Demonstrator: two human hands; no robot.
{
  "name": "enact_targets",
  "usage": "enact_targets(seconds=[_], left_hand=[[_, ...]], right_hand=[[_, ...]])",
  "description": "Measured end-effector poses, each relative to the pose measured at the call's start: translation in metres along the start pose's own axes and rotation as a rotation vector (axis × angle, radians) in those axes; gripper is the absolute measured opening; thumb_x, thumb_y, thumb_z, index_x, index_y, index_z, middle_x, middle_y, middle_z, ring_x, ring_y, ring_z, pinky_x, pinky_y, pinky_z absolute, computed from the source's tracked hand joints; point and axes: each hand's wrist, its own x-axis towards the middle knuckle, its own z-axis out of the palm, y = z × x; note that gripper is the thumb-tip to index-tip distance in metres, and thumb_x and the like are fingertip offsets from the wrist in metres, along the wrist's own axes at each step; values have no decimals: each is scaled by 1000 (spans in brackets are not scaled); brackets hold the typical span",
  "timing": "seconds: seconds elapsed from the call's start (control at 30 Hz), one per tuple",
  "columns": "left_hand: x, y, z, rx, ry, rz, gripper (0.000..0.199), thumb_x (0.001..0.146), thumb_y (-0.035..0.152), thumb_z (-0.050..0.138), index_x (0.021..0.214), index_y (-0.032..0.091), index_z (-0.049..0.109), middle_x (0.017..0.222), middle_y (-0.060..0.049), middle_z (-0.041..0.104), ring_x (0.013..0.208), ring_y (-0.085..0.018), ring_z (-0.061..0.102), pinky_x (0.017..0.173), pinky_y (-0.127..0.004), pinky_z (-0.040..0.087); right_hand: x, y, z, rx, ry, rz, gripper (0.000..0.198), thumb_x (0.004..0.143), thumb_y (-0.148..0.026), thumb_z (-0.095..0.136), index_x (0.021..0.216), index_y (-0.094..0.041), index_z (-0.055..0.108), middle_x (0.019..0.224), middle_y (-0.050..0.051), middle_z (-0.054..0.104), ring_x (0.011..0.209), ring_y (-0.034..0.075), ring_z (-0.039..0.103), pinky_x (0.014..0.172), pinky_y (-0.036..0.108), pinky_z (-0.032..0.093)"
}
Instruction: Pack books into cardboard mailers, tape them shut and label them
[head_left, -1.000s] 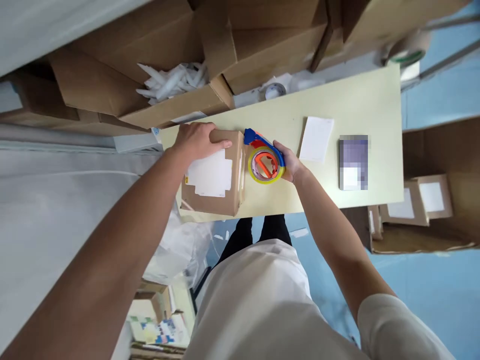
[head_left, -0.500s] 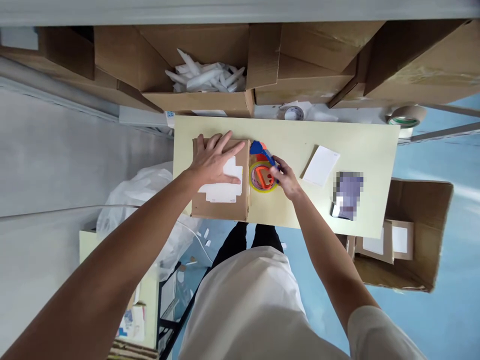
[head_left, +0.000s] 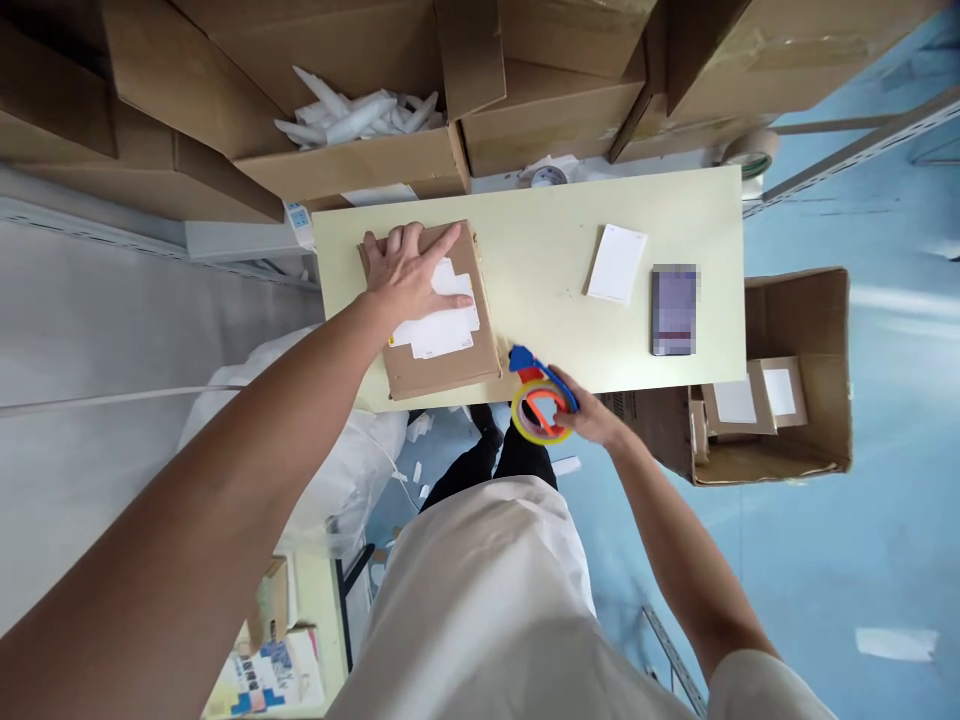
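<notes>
One cardboard box lies near ring-shaped tape.

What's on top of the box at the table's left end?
White paper lies flat on the box, with the left hand spread partly over it. The surface beneath that hand is hidden.

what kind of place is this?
Likely a packing area, perhaps in a small warehouse: a tape dispenser in the right hand, a labelled box under the left hand, and an open carton holding smaller labelled boxes.
</notes>
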Motion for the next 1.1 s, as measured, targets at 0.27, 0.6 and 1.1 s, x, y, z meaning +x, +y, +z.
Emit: enact_targets(seconds=[0.27,0.6,1.1], left_hand=[[-15,-1,18,-75,41,-227,115,66,74,58,152,35,-6,152,-17,27,139,-48,14,102,-71,12],[-4,25,-3,-52,19,182,110,64,73,64,153,32,13,160,-12,10,144,-44,2,110,-64,0],[2,28,5,-37,13,141,113,65,72,64,153,31,6,157,-13,16,142,-45,5,110,-62,-5]], right_hand=[[1,-3,50,253,179,-57,82,61,-18,60,139,-31,39,104,1,66,94,22,60,84,39,53],[96,-106,-28,159,-54,-27,69,53,-9,66,118,-30,60,103,1,67,93,23,62,82,44,55],[-17,20,43,-5,134,-41,95,58,-11,63,147,-28,34,106,3,68,95,26,62,90,42,50]])
